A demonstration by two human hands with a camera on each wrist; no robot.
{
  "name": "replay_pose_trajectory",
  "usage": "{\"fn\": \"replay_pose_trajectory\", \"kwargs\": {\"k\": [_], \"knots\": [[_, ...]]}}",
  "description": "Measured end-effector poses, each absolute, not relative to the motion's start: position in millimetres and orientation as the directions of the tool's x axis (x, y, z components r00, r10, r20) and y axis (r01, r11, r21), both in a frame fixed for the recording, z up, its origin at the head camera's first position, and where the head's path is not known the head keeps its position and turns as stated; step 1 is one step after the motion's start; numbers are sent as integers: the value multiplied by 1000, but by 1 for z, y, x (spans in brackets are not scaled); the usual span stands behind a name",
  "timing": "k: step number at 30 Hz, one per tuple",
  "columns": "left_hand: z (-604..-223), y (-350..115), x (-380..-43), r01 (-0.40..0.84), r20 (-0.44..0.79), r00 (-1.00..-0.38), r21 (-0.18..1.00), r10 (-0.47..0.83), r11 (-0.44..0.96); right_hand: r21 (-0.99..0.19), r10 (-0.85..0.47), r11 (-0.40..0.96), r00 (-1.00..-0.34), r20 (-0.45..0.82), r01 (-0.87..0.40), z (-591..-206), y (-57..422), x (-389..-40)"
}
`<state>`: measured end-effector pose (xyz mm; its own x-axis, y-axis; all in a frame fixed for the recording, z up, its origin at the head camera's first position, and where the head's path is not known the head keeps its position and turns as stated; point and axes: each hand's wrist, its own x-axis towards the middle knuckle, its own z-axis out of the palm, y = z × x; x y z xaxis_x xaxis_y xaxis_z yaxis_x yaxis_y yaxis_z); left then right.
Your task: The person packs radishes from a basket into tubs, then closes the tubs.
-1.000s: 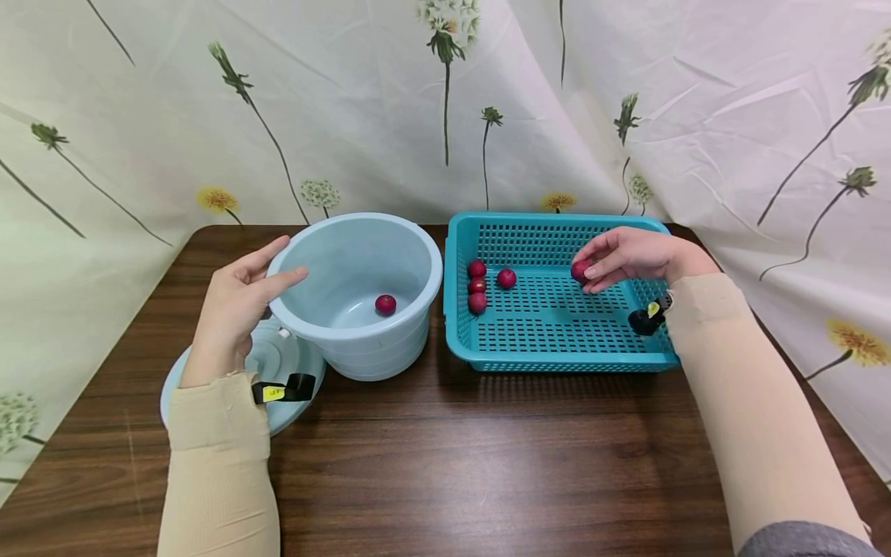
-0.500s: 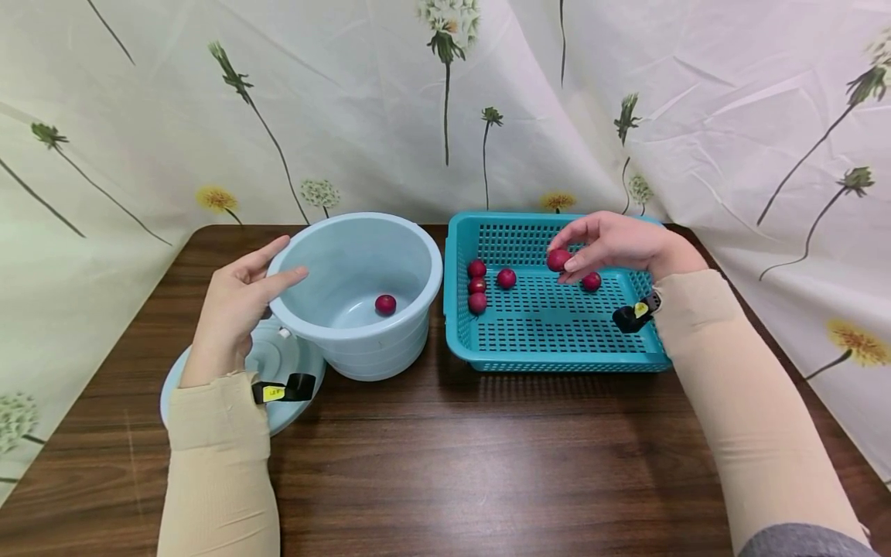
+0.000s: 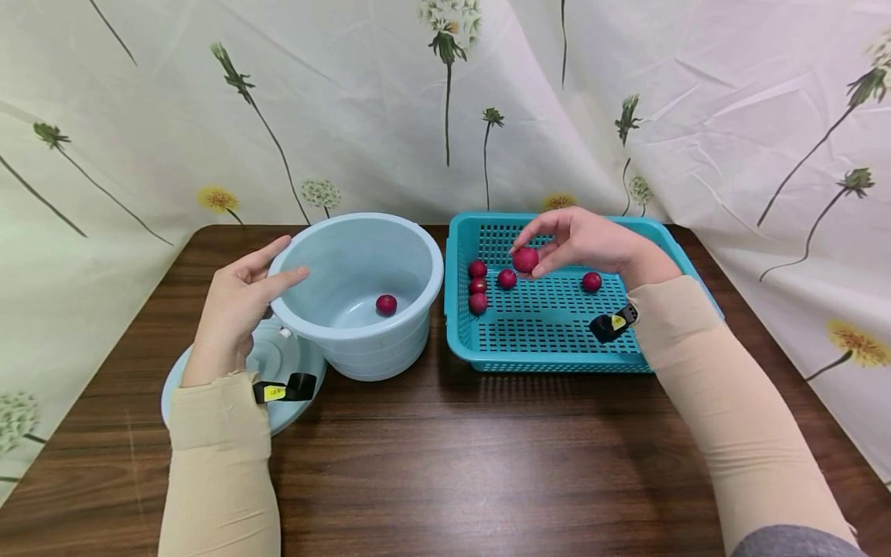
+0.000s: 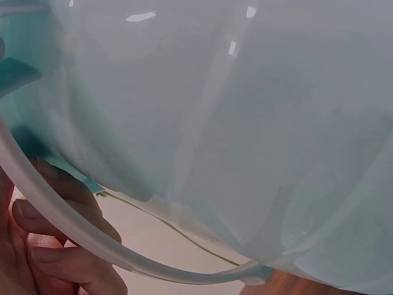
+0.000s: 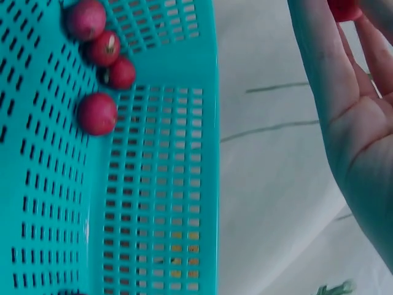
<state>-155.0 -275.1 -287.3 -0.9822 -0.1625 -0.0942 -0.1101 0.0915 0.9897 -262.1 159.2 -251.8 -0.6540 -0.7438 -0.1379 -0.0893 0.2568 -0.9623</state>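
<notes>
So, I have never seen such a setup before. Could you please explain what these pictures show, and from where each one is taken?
There is no machine here: a person works with two bare hands. The wide picture comes from a camera worn on the head. The two close ones come from the left wrist camera and the right wrist camera.

On the dark wooden table are a pale blue tub, a round lid-like piece partly hidden by the left arm, and a teal basket.

The left hand holds the tub's rim. The right hand pinches a small red ball, perhaps a radish. Five similar ones lie in the basket, one in the tub.
</notes>
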Motion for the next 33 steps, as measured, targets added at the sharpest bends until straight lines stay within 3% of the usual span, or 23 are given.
{"fn": "replay_pose_trajectory", "kwargs": {"k": [13,27,33], "knots": [[-287,-275,-154,-109,-92,-982,989,-167,97,-968,-661,219,-749,-56,-120,-247,122,-239],[-285,-274,-153,-119,-99,-980,987,-171,111,-974,-701,171,-713,-16,-147,-239,91,-219],[-285,-274,-153,-114,-94,-982,986,-166,121,-973,-669,191,-743,-30,-132,-233,76,-208]]}}
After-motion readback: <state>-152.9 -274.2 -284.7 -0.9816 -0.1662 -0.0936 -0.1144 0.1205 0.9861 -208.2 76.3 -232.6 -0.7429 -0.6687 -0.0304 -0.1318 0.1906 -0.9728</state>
